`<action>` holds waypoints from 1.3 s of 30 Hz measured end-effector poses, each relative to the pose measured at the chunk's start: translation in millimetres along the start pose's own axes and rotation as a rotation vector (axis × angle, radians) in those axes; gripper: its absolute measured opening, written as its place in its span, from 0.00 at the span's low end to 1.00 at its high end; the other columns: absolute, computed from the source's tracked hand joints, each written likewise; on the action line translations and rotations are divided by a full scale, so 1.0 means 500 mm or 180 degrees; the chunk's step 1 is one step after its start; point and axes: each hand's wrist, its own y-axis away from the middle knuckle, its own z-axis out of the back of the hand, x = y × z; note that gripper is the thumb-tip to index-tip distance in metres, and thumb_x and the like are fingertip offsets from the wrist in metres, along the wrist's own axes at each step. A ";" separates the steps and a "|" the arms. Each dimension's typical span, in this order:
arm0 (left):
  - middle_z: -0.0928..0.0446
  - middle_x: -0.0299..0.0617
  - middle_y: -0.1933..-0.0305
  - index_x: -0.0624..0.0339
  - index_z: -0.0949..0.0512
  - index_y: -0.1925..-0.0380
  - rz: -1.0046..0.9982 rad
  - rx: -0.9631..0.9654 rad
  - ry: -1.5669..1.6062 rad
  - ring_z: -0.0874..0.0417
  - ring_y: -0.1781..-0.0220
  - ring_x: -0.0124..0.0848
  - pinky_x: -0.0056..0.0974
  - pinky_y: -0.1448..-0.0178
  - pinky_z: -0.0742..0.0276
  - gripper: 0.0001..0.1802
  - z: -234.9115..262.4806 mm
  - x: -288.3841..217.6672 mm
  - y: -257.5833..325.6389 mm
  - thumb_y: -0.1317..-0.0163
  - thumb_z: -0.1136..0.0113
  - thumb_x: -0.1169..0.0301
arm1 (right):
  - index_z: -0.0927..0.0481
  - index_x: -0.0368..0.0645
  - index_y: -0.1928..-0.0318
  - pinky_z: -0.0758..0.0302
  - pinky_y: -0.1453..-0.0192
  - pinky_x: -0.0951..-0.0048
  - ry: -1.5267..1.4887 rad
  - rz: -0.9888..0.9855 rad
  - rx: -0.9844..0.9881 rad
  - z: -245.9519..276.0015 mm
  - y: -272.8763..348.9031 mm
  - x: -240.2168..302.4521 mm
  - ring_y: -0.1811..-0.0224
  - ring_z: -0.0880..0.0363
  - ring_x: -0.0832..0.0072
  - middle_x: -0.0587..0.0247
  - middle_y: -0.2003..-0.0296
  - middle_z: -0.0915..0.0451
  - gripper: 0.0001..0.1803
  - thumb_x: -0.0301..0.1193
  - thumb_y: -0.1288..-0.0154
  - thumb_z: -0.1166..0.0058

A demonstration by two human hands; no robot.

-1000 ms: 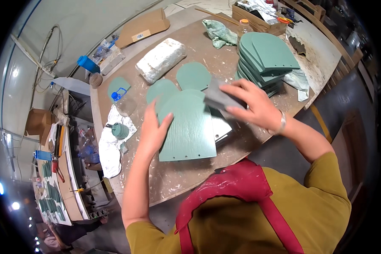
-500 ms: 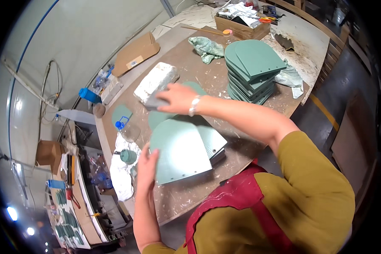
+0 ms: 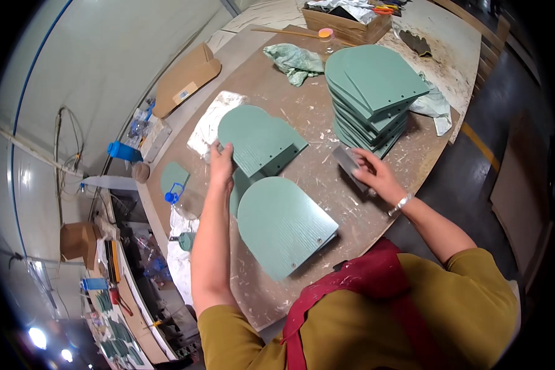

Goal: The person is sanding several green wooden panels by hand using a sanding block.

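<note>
Arched green panel — edge drilled; grey block tilted.

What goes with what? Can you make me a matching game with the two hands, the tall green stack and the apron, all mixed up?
Column one:
1. Left hand
2. Right hand
3. Tall stack of green panels
4. Apron

Column two:
A. Dark red
B. On the table, beside a crumpled pale cloth
C. At the left edge of a green panel
D. Holding a grey block

Right pairs: 1-C, 2-D, 3-B, 4-A
</note>
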 end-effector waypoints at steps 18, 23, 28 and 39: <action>0.29 0.55 0.31 0.65 0.38 0.30 -0.1174 0.0790 -0.2226 0.26 0.32 0.47 0.43 0.30 0.33 0.33 0.004 -0.085 0.074 0.29 0.44 0.60 | 0.33 0.41 0.31 0.31 0.35 0.67 0.0266 0.0075 0.0209 0.000 0.035 0.042 0.38 0.30 0.71 0.57 0.40 0.28 0.31 0.38 0.30 0.42; 0.22 0.58 0.41 0.63 0.28 0.37 -0.0945 0.0761 -0.2922 0.21 0.39 0.54 0.48 0.36 0.27 0.25 0.016 -0.079 0.321 0.25 0.54 0.58 | 0.28 0.48 0.32 0.28 0.38 0.60 0.2455 0.2096 0.1443 -0.013 0.076 0.174 0.44 0.25 0.52 0.49 0.44 0.27 0.38 0.47 0.42 0.35; 0.21 0.60 0.47 0.65 0.25 0.43 -0.0876 0.0648 -0.2496 0.22 0.44 0.60 0.50 0.41 0.26 0.24 0.000 -0.060 0.319 0.24 0.57 0.57 | 0.24 0.53 0.36 0.26 0.42 0.58 0.2616 0.1313 0.1127 -0.112 -0.069 0.174 0.48 0.23 0.50 0.48 0.50 0.25 0.32 0.51 0.37 0.42; 0.18 0.54 0.52 0.65 0.21 0.52 -0.1175 0.0061 -0.2833 0.18 0.49 0.49 0.43 0.45 0.25 0.19 0.029 -0.104 0.275 0.30 0.46 0.60 | 0.26 0.40 0.37 0.27 0.39 0.63 0.2137 0.1227 0.0786 -0.049 -0.084 0.203 0.45 0.21 0.56 0.47 0.47 0.22 0.32 0.47 0.33 0.42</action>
